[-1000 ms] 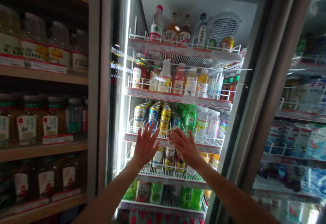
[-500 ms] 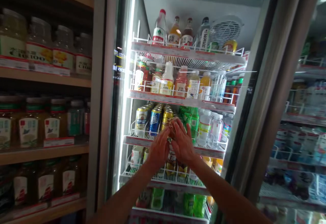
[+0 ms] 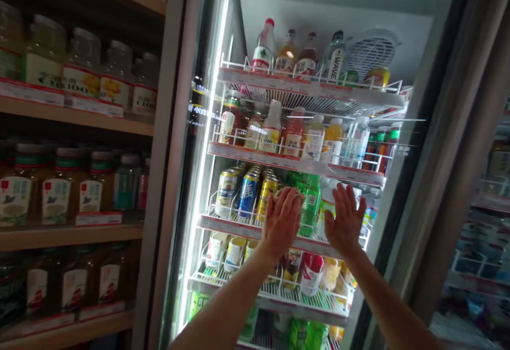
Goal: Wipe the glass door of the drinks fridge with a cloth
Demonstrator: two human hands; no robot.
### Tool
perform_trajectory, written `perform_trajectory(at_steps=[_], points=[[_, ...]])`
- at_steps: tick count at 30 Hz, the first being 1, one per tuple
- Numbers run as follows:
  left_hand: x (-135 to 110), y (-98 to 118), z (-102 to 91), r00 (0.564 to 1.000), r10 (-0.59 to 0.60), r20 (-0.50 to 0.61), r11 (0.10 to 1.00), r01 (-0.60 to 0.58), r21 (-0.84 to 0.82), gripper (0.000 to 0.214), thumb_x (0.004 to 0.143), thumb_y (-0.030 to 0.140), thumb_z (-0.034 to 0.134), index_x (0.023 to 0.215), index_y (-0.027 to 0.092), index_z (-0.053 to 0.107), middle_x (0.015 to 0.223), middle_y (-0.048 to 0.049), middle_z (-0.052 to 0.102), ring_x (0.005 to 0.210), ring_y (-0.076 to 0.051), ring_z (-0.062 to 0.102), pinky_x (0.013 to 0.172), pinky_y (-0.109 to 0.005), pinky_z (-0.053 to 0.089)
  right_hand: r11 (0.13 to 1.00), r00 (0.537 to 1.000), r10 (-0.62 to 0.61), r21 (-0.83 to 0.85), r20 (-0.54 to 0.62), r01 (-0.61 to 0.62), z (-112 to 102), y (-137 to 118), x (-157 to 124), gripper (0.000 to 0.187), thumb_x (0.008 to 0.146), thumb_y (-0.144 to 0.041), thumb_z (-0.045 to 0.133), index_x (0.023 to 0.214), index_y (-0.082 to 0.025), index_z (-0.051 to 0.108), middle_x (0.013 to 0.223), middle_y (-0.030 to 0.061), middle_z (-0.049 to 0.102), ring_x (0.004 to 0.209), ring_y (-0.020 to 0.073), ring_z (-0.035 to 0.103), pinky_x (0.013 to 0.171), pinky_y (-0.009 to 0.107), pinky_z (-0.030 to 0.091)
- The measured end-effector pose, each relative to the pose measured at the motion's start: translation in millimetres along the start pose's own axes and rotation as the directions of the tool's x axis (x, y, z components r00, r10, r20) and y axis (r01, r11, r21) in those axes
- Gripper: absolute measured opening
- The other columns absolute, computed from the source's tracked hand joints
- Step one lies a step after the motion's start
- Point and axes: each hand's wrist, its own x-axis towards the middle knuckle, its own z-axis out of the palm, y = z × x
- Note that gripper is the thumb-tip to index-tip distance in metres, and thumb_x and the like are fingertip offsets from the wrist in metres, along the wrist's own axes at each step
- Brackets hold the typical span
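My left hand (image 3: pixel 281 222) presses a beige, crumpled cloth (image 3: pixel 298 195) against the glass door (image 3: pixel 326 26) of the drinks fridge. Only the cloth's edge shows past the fingers, and the rest is hidden under the palm. To its right, my right hand (image 3: pixel 346 220) is raised with fingers extended and holds nothing. Its palm faces the glass; whether it touches the pane I cannot tell. Behind the hands, through the glass, are gold cans (image 3: pixel 268 196), blue cans (image 3: pixel 247 195) and green bottles (image 3: pixel 309 206).
Wooden shelves (image 3: pixel 79 233) of bottled drinks stand on the left. A metal door frame (image 3: pixel 434 143) runs down the fridge's right side, with another fridge section beyond it. Wire-fronted racks (image 3: pixel 279 153) of bottles and cans fill the fridge.
My hands were together over the cloth and are now apart. The right hand has let go and moved right; the left keeps the cloth. The view has shifted slightly.
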Motion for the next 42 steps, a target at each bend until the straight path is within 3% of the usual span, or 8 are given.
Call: perform_trajectory(at_steps=[4, 8, 17, 21, 25, 30, 34, 42], points=[[-18.0, -51.0, -17.2, 0.999, 0.043, 0.021, 0.997, -0.044, 0.063, 0.050, 0.089, 0.024, 0.044, 0.137, 0.018, 0.033, 0.131, -0.0094, 0.053, 0.134, -0.019, 0.032, 0.114, -0.045, 0.012, 0.999, 0.999, 0.035, -0.012, 0.008, -0.035, -1.3, -4.7, 0.2, 0.057, 0.090, -0.026, 0.037, 0.144, -0.022, 0.021, 0.143, 0.0087, 0.041, 0.137, 0.0224, 0.029, 0.113, 0.049, 0.015], [-26.4, -107.6, -39.0, 0.957, -0.249, -0.151, 0.956, 0.268, 0.120, 0.053, 0.090, 0.025, 0.040, 0.141, 0.018, 0.026, 0.141, -0.0152, 0.039, 0.136, -0.024, 0.029, 0.111, -0.049, 0.018, 0.998, 0.997, 0.064, -0.029, 0.033, -0.063, -1.5, -6.6, 0.2, 0.056, 0.089, -0.026, 0.037, 0.144, -0.024, 0.022, 0.144, 0.0069, 0.039, 0.137, 0.0223, 0.029, 0.113, 0.049, 0.014], [-7.1, -23.9, -3.4, 0.991, 0.131, 0.010, 0.991, -0.131, -0.038, 0.041, 0.089, 0.022, 0.044, 0.129, 0.025, 0.046, 0.132, -0.0024, 0.053, 0.131, -0.018, 0.038, 0.114, -0.038, 0.019, 0.997, 0.998, 0.047, -0.067, 0.036, -0.044, -1.4, -6.4, -0.4, 0.053, 0.089, -0.025, 0.039, 0.141, -0.026, 0.029, 0.145, 0.0071, 0.038, 0.137, 0.0237, 0.028, 0.112, 0.050, 0.015], [0.7, -76.3, -18.6, 0.998, -0.024, -0.063, 0.999, 0.026, 0.045, 0.041, 0.089, 0.024, 0.042, 0.130, 0.022, 0.045, 0.136, -0.0062, 0.049, 0.134, -0.021, 0.033, 0.113, -0.043, 0.017, 0.995, 0.998, 0.037, -0.094, 0.058, -0.032, -0.4, -8.6, -0.2, 0.055, 0.089, -0.027, 0.041, 0.142, -0.028, 0.027, 0.149, 0.0060, 0.031, 0.139, 0.0247, 0.024, 0.113, 0.051, 0.012], [10.1, -128.7, -36.9, 0.904, -0.342, -0.256, 0.928, 0.367, 0.056, 0.042, 0.091, 0.028, 0.038, 0.131, 0.019, 0.044, 0.139, -0.0129, 0.043, 0.133, -0.023, 0.034, 0.108, -0.046, 0.026, 0.993, 0.996, 0.041, -0.112, 0.084, -0.031, -0.4, -11.3, 1.1, 0.056, 0.088, -0.029, 0.042, 0.142, -0.029, 0.027, 0.152, 0.0055, 0.024, 0.140, 0.0258, 0.020, 0.113, 0.052, 0.009], [4.9, -85.9, -24.0, 0.993, -0.068, -0.097, 0.996, 0.073, 0.048, 0.044, 0.089, 0.022, 0.041, 0.133, 0.023, 0.042, 0.139, -0.0087, 0.044, 0.137, -0.022, 0.027, 0.112, -0.045, 0.022, 0.995, 0.996, 0.038, -0.099, 0.079, -0.030, -1.1, -11.7, 2.2, 0.056, 0.089, -0.030, 0.041, 0.143, -0.030, 0.025, 0.152, 0.0041, 0.023, 0.140, 0.0249, 0.020, 0.113, 0.050, 0.010], [-1.5, -68.0, -18.8, 0.987, 0.163, -0.002, 0.986, -0.163, 0.031, 0.039, 0.087, 0.020, 0.044, 0.126, 0.025, 0.051, 0.135, -0.0066, 0.049, 0.136, -0.021, 0.030, 0.112, -0.043, 0.023, 0.994, 0.996, 0.049, -0.101, 0.078, -0.041, -0.9, -11.8, 2.5, 0.056, 0.089, -0.030, 0.040, 0.143, -0.031, 0.023, 0.151, 0.0037, 0.025, 0.140, 0.0241, 0.020, 0.112, 0.051, 0.011], [9.8, -134.4, -35.2, 0.931, -0.275, -0.241, 0.953, 0.298, 0.060, 0.043, 0.090, 0.028, 0.038, 0.132, 0.021, 0.045, 0.142, -0.0124, 0.040, 0.135, -0.026, 0.030, 0.108, -0.047, 0.027, 0.992, 0.994, 0.050, -0.118, 0.096, -0.038, 0.2, -13.5, 1.7, 0.061, 0.089, -0.029, 0.041, 0.144, -0.034, 0.015, 0.154, 0.0018, 0.015, 0.141, 0.0253, 0.017, 0.112, 0.052, 0.010]])
